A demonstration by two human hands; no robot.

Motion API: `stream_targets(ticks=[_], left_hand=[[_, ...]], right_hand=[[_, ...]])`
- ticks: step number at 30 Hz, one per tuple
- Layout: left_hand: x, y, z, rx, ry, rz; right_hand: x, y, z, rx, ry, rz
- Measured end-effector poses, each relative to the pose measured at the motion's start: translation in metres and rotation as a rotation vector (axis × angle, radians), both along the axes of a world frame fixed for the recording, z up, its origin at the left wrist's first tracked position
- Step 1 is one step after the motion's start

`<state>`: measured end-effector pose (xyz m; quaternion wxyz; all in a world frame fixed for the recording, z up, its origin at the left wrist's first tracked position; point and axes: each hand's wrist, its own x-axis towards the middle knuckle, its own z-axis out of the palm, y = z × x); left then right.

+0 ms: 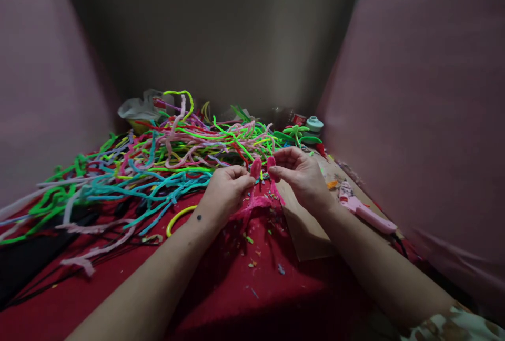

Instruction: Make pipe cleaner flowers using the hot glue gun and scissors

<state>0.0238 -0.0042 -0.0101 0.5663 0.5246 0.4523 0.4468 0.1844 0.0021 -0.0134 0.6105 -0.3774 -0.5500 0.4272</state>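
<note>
My left hand (pixel 229 187) is closed, its thumb and fingertips pinching a short, fuzzy pink pipe cleaner loop (pixel 256 167). Close beside it, my right hand (pixel 303 175) pinches another pink pipe cleaner piece (pixel 271 162) between thumb and forefinger. The two pink ends stand upright with a narrow gap between them; whether they join lower down I cannot tell. Below the hands, loose pink fuzz (pixel 256 203) spreads over the red cloth (pixel 244 278). A tangled heap of colourful pipe cleaners (pixel 189 143) lies just beyond my left hand.
A pink glue gun (pixel 369 214) rests to the right, past a brown board (pixel 307 230). At the back right are a pale blue-topped container (pixel 314 124) and a green pipe cleaner flower shape (pixel 295 130). A yellow ring (pixel 175 220) lies left, and pink sheets hang at both sides.
</note>
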Motion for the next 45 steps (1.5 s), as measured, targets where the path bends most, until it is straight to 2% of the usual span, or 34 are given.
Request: stream_targets(ticks=[6,10,21,45], left_hand=[[0.001,-0.002,0.000,0.052,0.119,0.044],[0.002,-0.003,0.000,0.098,0.195,0.059],[0.003,-0.002,0.000,0.133,0.250,0.042],[0.003,0.000,-0.001,0.158,0.314,0.034]], right_hand=[[-0.007,-0.012,0.006,0.048,-0.126,-0.121],[-0.009,-0.015,0.006,0.064,-0.168,-0.155],[-0.009,-0.015,0.002,0.090,-0.185,-0.119],[-0.014,-0.016,-0.001,0.132,-0.231,-0.173]])
